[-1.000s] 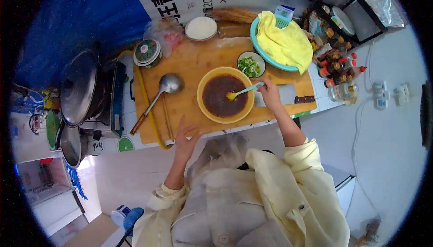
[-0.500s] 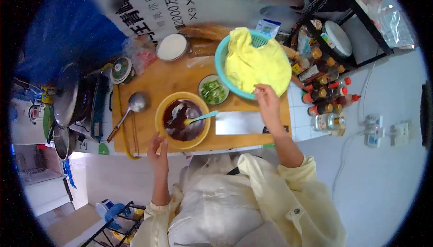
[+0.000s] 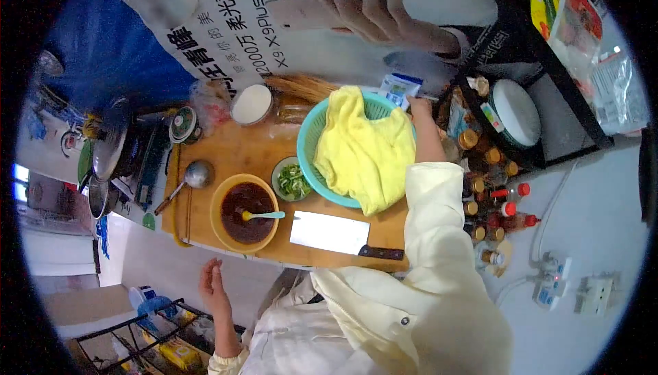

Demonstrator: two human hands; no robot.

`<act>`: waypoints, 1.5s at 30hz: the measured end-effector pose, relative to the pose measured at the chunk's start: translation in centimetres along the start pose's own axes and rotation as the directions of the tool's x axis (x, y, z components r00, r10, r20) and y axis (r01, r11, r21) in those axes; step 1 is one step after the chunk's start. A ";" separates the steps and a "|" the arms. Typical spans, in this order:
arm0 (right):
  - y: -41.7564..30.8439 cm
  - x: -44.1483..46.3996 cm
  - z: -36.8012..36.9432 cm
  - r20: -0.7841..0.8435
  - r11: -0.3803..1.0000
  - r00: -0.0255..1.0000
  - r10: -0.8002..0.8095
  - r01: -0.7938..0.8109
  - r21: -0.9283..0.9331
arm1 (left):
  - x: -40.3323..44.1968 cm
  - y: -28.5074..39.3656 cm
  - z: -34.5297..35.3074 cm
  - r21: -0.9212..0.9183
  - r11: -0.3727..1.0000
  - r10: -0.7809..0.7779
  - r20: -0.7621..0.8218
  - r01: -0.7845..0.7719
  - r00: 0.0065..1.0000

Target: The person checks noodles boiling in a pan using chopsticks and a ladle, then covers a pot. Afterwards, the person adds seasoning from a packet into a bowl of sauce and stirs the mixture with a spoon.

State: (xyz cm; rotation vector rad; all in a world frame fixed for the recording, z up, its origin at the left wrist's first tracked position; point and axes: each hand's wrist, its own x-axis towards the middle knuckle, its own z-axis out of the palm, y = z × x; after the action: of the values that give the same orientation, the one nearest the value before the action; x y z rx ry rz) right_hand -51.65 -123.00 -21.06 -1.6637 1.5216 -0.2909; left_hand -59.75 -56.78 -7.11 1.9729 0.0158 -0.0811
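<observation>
1. Fingers of the right hand are at the lower corner of a blue-and-white packet, behind the basket. They look bent, but their tips are difficult to see. I cannot tell how far they are open, or whether they grip the packet or only touch it.

2. Packet itself stands close to the far rim of the basket, on the right side. Its print is too small for me to read.

3. Left hand is in the air, just off the near edge of the cutting board. Its fingers are loosely stretched, slightly apart, and I see nothing held between them.

4. Yellow cloth covers most of the basket and hangs over its near rim, so the inside is mostly hidden.

5. Yellow bowl holds dark liquid. A spoon leans over its rim; how deep its yellow end goes, I cannot see.

6. Cleaver lies on the board, its blade whitened by glare. The pale sleeve hides part of the board's right end.

7. Bottles at the right overlap one another, and their labels are unclear.
</observation>
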 end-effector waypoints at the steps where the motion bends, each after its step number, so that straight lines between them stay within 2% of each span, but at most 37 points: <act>1: -0.9 -1.1 -0.3 0.013 0.995 1.000 -0.021 0.020 0.100 | -0.3 -0.7 -0.4 0.000 1.000 0.015 -0.033 -0.015 0.999; 2: -1.9 -2.2 -0.7 0.026 0.979 0.999 -0.042 0.036 0.200 | -0.8 -1.3 -0.8 -0.003 1.000 0.023 -0.048 -0.023 0.999; 4: -3.6 -2.6 -0.2 -0.071 0.978 0.989 0.132 -0.118 0.174 | -1.4 -1.4 -1.0 0.034 0.999 0.014 -0.070 -0.011 0.997; 5: -3.8 -2.5 -1.3 0.051 0.974 0.988 0.146 -0.153 0.169 | -1.6 -1.4 -1.1 0.034 0.999 0.019 -0.075 -0.016 0.997; 6: -2.9 -0.8 -0.2 0.052 0.973 0.988 0.144 -0.151 0.173 | -1.7 -1.2 -1.1 0.049 0.998 0.028 -0.068 -0.025 0.997; 8: 0.4 4.0 2.8 -0.006 0.930 1.000 0.005 -0.002 0.367 | -1.9 -0.8 -1.0 0.064 0.997 0.036 -0.055 -0.033 0.998; 9: 0.4 3.3 2.4 -0.010 0.930 1.000 0.007 -0.003 0.367 | -1.8 -0.6 -0.9 0.083 0.996 0.036 -0.057 -0.031 0.998; 11: -1.0 0.1 1.4 -0.124 0.946 0.969 -0.212 0.235 0.225 | -1.5 -0.7 -0.6 0.097 0.995 0.037 -0.055 -0.032 0.998; 12: -1.8 -1.1 0.9 -0.131 0.946 0.969 -0.211 0.236 0.223 | -1.2 -0.9 -0.5 0.075 0.995 0.065 -0.041 -0.062 0.997; 14: -3.3 -3.4 -0.4 -0.228 0.863 0.914 -0.337 0.396 0.312 | -0.8 -0.8 -0.1 0.047 0.995 0.093 -0.018 -0.092 0.996; 15: -4.0 -4.5 -1.3 -0.235 0.865 0.913 -0.335 0.396 0.308 | -0.7 -0.5 0.2 0.057 0.996 0.074 -0.006 -0.073 0.997; 17: -5.2 -7.2 -3.0 -0.288 0.758 0.819 -0.495 0.570 0.317 | 0.0 -0.3 0.5 0.066 0.996 0.053 0.008 -0.054 0.999; 18: -6.3 -9.2 -4.0 -0.314 0.691 0.760 -0.569 0.649 0.317 | 0.5 -0.6 0.8 0.097 0.989 0.108 0.037 -0.111 0.993; 19: -7.8 -13.1 -5.5 -0.381 0.658 0.717 -0.584 0.693 0.296 | 1.1 -0.5 1.0 0.124 0.978 0.161 0.067 -0.168 0.985; 20: -8.5 -16.1 -6.5 -0.379 0.657 0.715 -0.587 0.695 0.292 | 1.5 -0.1 1.3 0.121 0.979 0.157 0.065 -0.164 0.985; 22: -9.2 -21.5 -7.8 -0.475 0.503 0.564 -0.676 0.823 0.262 | 2.0 1.7 2.5 0.117 0.984 0.118 0.121 -0.132 0.986; 23: -9.2 -24.4 -8.8 -0.436 0.485 0.556 -0.707 0.831 0.272 | 2.4 2.9 3.1 0.054 0.979 0.181 0.196 -0.195 0.964; 26: -8.6 -33.7 -9.7 -0.331 0.429 0.558 -0.761 0.815 0.389 | 3.4 4.8 4.9 -0.104 0.924 0.378 0.383 -0.368 0.843; 28: -6.5 -37.4 -8.3 -0.180 0.508 0.597 -0.782 0.777 0.372 | 2.6 6.1 6.9 -0.345 0.929 0.308 0.521 -0.133 0.796; 30: -4.7 -42.1 -6.9 0.021 0.599 0.667 -0.745 0.655 0.461 | 1.1 8.3 7.4 -0.521 0.849 0.324 0.638 0.082 0.699; 32: -3.6 -46.3 -5.6 0.146 0.647 0.707 -0.692 0.517 0.560 | 0.2 7.7 7.9 -0.617 0.778 0.397 0.633 0.122 0.665; 33: -2.8 -47.3 -4.9 0.171 0.661 0.704 -0.690 0.516 0.545 | 0.0 7.7 7.3 -0.542 0.816 0.277 0.671 0.200 0.688; 35: -1.3 -48.5 -3.6 0.206 0.684 0.746 -0.633 0.415 0.600 | 0.4 6.5 6.6 -0.547 0.792 0.234 0.682 0.271 0.693; 36: -0.9 -49.1 -3.0 0.217 0.693 0.744 -0.632 0.417 0.588 | 0.6 5.9 6.4 -0.543 0.777 0.209 0.699 0.318 0.684; 37: -0.6 -49.9 -2.3 0.230 0.698 0.789 -0.570 0.318 0.641 | 0.6 4.9 6.2 -0.547 0.809 0.248 0.651 0.217 0.717; 38: -0.1 -50.6 -1.7 0.246 0.692 0.828 -0.504 0.216 0.689 | 0.7 4.5 6.0 -0.550 0.803 0.239 0.651 0.230 0.720; 39: 0.9 -51.1 -1.8 0.350 0.782 0.829 -0.435 0.155 0.604 | 0.8 4.1 5.8 -0.540 0.817 0.229 0.627 0.203 0.745; 40: 1.8 -51.4 -1.6 0.360 0.792 0.828 -0.430 0.155 0.590 | 1.0 3.7 5.7 -0.529 0.830 0.219 0.600 0.176 0.769; 42: 2.9 -52.0 -1.0 0.378 0.875 0.831 -0.407 0.237 0.421 | 1.1 2.5 5.6 -0.511 0.843 0.210 0.601 0.169 0.771; 43: 2.6 -53.0 -0.6 0.316 0.872 0.858 -0.406 0.260 0.415 | 0.9 1.8 5.6 -0.493 0.849 0.193 0.624 0.189 0.757; 44: 2.9 -52.9 -0.3 0.323 0.877 0.856 -0.404 0.263 0.402 | 0.9 1.2 5.7 -0.475 0.856 0.181 0.644 0.204 0.743; 45: 3.2 -52.6 0.0 0.287 0.876 0.862 -0.418 0.299 0.379 | 1.0 0.9 5.6 -0.469 0.869 0.191 0.614 0.159 0.765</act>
State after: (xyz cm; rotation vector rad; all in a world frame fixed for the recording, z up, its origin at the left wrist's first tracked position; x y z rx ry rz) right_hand -66.32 -75.11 -4.54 -1.6210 0.8274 -0.3879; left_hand -59.00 -62.29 -8.55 1.3320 -0.4017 -0.6862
